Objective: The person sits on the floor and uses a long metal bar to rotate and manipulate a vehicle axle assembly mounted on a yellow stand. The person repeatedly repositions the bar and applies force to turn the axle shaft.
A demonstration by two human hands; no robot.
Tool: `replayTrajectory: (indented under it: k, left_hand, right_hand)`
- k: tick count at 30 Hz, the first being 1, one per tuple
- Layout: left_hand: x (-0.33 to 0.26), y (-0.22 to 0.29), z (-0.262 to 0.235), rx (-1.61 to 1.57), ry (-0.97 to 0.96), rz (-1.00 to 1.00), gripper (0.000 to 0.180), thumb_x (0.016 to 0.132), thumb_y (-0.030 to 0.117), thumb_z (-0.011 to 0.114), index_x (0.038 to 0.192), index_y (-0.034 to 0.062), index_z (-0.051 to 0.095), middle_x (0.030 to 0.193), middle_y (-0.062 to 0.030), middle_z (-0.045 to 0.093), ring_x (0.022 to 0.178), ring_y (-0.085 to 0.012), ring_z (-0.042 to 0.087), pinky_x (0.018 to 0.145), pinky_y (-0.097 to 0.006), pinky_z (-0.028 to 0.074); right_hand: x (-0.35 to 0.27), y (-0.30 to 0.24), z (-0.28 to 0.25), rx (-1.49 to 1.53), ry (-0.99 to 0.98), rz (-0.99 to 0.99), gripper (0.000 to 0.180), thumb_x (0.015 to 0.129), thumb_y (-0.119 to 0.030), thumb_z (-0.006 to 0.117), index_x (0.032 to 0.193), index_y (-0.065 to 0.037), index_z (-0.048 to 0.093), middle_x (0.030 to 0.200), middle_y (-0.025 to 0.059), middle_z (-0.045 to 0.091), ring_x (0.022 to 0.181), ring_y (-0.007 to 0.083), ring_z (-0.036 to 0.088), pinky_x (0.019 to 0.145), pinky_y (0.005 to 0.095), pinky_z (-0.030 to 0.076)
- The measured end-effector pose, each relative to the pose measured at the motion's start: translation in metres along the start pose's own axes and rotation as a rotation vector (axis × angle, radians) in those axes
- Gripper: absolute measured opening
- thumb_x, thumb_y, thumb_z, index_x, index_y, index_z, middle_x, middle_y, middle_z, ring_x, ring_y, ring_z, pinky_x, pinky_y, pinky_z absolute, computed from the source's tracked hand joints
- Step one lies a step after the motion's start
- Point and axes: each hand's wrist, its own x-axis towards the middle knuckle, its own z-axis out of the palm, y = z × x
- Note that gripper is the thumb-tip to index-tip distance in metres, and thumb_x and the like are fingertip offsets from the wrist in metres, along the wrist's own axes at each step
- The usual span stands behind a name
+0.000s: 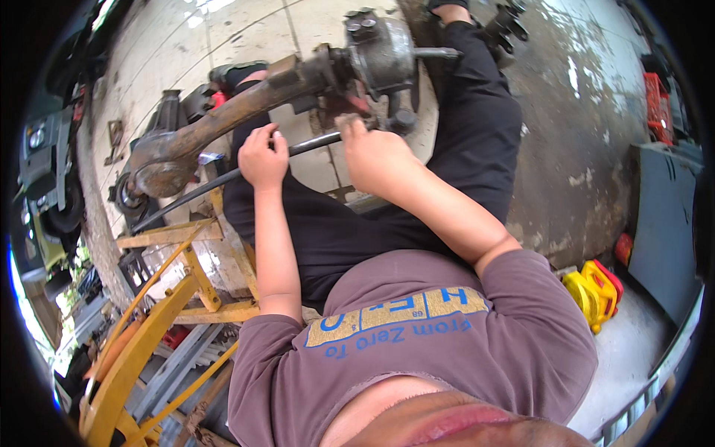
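A long dark tie rod (313, 143) slants in front of me, from low on the left up to a rounded joint (403, 122) near the right end. My left hand (264, 158) lies across its middle with the fingers curled over it. Closer to the joint, my right hand (376, 156) is closed around the rod, thumb and fingers drawn together; its palm side is hidden. Just beyond the rod lies a rusty brown vehicle axle housing (246, 109), with a bulky greasy hub (380, 52) at its right end, between my legs.
A yellow metal frame (186, 276) stands close on my left. More metal parts (170, 112) lie beyond the axle's left side. To my right are a grey-blue cabinet (663, 216), a yellow and red plastic item (594, 294) and a red crate (657, 108). Tiled floor (253, 37) spreads ahead.
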Motion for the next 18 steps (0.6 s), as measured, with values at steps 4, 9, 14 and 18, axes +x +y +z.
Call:
replayTrajectory:
  k: [4, 9, 14, 18]
  left_hand:
    - [0.006, 0.007, -0.001, 0.025, -0.009, -0.011, 0.013, 0.092, 0.018, 0.075, 0.101, 0.0135, 0.082, 0.091, -0.0043, 0.077, 0.085, -0.0267, 0.076, 0.08, -0.044, 0.058]
    - [-0.002, 0.004, -0.009, -0.145, 0.043, 0.047, 0.014, 0.09, 0.018, 0.08, 0.103, 0.0142, 0.083, 0.1, -0.0032, 0.08, 0.093, -0.0271, 0.077, 0.086, -0.042, 0.058]
    - [-0.002, 0.062, -0.06, -0.29, -0.167, 0.46, 0.095, 0.088, 0.081, 0.078, 0.152, 0.0119, 0.066, 0.157, -0.0125, 0.064, 0.143, -0.0371, 0.06, 0.123, -0.055, 0.042]
    - [-0.021, 0.102, -0.058, -0.313, -0.154, 0.437, 0.045, 0.085, 0.044, 0.095, 0.114, 0.0121, 0.081, 0.113, -0.0071, 0.08, 0.109, -0.029, 0.074, 0.108, -0.048, 0.052]
  right_hand:
    - [0.009, 0.002, 0.015, -0.016, 0.025, 0.038, 0.077, 0.093, -0.012, 0.065, 0.161, 0.018, 0.046, 0.161, 0.0434, 0.053, 0.106, 0.0411, 0.083, 0.09, 0.0495, 0.068]
    - [-0.019, 0.001, -0.017, 0.115, 0.047, -0.098, 0.069, 0.09, -0.008, 0.067, 0.157, 0.006, 0.059, 0.156, 0.0295, 0.063, 0.106, 0.04, 0.082, 0.094, 0.0485, 0.066]
    - [-0.03, 0.038, -0.024, 0.53, 0.061, -0.372, 0.051, 0.088, -0.007, 0.076, 0.14, -0.002, 0.076, 0.14, 0.0229, 0.075, 0.106, 0.0412, 0.079, 0.093, 0.0487, 0.063]
    - [-0.023, 0.052, -0.017, 0.896, -0.164, -0.508, 0.052, 0.096, -0.015, 0.082, 0.145, 0.001, 0.072, 0.137, 0.0224, 0.077, 0.114, 0.0341, 0.08, 0.101, 0.0423, 0.06]
